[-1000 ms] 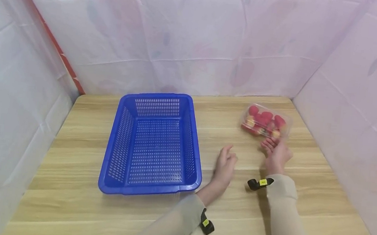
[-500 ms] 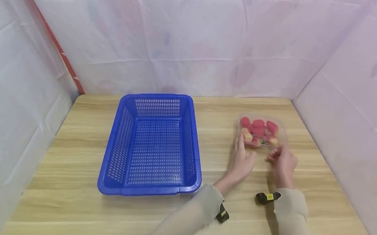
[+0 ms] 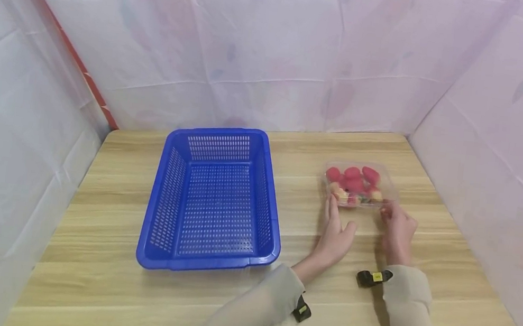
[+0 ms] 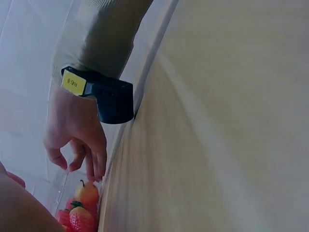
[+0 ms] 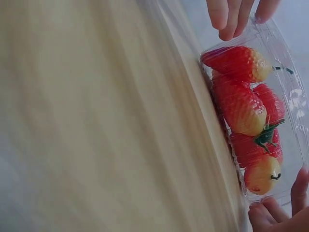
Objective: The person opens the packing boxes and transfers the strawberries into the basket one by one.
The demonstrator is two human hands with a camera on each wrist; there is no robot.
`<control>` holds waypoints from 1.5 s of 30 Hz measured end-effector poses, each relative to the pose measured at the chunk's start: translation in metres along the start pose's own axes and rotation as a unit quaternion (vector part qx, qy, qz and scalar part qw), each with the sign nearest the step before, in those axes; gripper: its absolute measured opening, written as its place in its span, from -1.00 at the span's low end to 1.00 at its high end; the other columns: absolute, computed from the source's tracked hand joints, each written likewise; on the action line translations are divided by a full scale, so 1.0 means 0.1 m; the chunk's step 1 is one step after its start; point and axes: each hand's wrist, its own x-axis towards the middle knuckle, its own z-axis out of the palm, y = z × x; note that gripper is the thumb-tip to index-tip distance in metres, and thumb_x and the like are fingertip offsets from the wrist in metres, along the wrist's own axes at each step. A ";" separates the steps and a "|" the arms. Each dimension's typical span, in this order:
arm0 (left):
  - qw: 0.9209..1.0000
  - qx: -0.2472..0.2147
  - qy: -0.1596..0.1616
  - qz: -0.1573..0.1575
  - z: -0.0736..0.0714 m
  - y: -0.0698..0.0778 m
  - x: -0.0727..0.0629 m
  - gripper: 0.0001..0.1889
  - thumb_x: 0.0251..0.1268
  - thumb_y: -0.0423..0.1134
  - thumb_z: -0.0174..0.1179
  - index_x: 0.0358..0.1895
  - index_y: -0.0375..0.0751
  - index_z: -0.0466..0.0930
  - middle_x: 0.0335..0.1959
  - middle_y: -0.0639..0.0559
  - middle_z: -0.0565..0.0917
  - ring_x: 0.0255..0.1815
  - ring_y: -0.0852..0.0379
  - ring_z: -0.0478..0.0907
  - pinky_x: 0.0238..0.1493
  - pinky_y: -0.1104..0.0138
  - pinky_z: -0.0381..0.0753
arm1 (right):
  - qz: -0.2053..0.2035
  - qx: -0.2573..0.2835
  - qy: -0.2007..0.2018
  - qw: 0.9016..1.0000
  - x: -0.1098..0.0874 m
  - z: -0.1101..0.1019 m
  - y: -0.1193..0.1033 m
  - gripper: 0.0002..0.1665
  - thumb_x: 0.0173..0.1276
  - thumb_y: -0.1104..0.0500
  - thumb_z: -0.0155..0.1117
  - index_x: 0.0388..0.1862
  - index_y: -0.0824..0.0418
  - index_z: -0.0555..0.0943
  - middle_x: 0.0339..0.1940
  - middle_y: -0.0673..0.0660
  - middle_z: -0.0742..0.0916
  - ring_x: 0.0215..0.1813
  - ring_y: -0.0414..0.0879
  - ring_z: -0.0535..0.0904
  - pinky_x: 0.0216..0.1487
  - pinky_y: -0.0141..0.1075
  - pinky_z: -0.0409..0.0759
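Observation:
A clear plastic clamshell box [image 3: 389, 192] lies at the table's right rear in the head view, with several red and yellow toy strawberries [image 5: 240, 106] inside. My left hand [image 3: 336, 240] touches its left front corner with long, straight fingers, the thumb spread away. At the right front corner my right hand [image 3: 399, 233] curls its fingers and seems to pinch the box edge; the exact contact is small. The left wrist view shows the right hand [image 4: 77, 130] bent down over the box end, with a pale yellow fruit [image 4: 87, 193] below it.
A blue perforated plastic basket [image 3: 148, 225] stands on the wooden table [image 3: 111, 179], left of the box. White patterned cloth [image 3: 273, 52] hangs behind and at both sides. Each wrist wears a black camera, such as the right wrist camera [image 3: 366, 279].
The box has shifted toward me and slightly left. My left hand has moved right and forward to touch it. The right hand has moved slightly right and back, staying at the box's right front corner.

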 end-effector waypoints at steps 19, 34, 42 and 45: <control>0.999 0.038 -0.007 0.000 -0.54 -0.04 -0.59 -0.10 0.27 -0.22 0.06 0.61 -0.06 -0.25 0.62 0.17 -0.26 0.60 0.10 -0.27 0.49 0.03 -0.13 | -0.012 -0.058 -0.059 0.997 -0.65 0.04 0.22 -0.67 0.37 0.43 0.07 -0.57 0.32 0.66 -0.13 -0.05 0.74 0.04 -0.20 0.53 -0.06 -0.52 0.53; 0.987 -0.137 0.075 -0.046 -0.66 -0.09 -0.71 -0.28 0.26 -0.38 0.01 0.50 -0.34 0.00 0.46 -0.25 0.22 0.46 -0.15 0.20 0.41 0.04 0.19 | -0.112 -0.380 -0.037 0.917 -0.96 -0.07 0.17 -0.51 0.42 -0.12 0.19 -0.28 0.34 0.59 -0.37 -0.03 0.58 -0.25 -0.20 0.41 -0.24 -0.40 0.38; 0.976 -0.190 0.098 -0.041 -0.64 -0.16 -0.58 -0.69 0.41 -0.36 -0.09 0.15 -0.34 0.36 -0.01 -0.25 0.62 -0.02 -0.23 0.60 0.09 0.02 0.51 | -0.399 -0.405 -0.173 0.804 -1.22 0.22 0.17 -0.88 0.19 0.42 0.38 -0.29 0.33 0.64 -0.48 0.13 0.69 -0.48 -0.22 0.52 -0.42 -0.52 0.48; 0.970 -0.215 0.104 -0.033 -0.61 -0.19 -0.52 -0.74 0.42 -0.37 -0.08 0.10 -0.35 0.38 -0.08 -0.20 0.65 -0.09 -0.16 0.63 0.06 0.03 0.55 | -0.485 -0.408 -0.277 0.722 -1.20 0.37 0.20 -0.77 0.08 0.49 0.43 -0.26 0.33 0.69 -0.43 0.14 0.73 -0.47 -0.19 0.55 -0.41 -0.43 0.54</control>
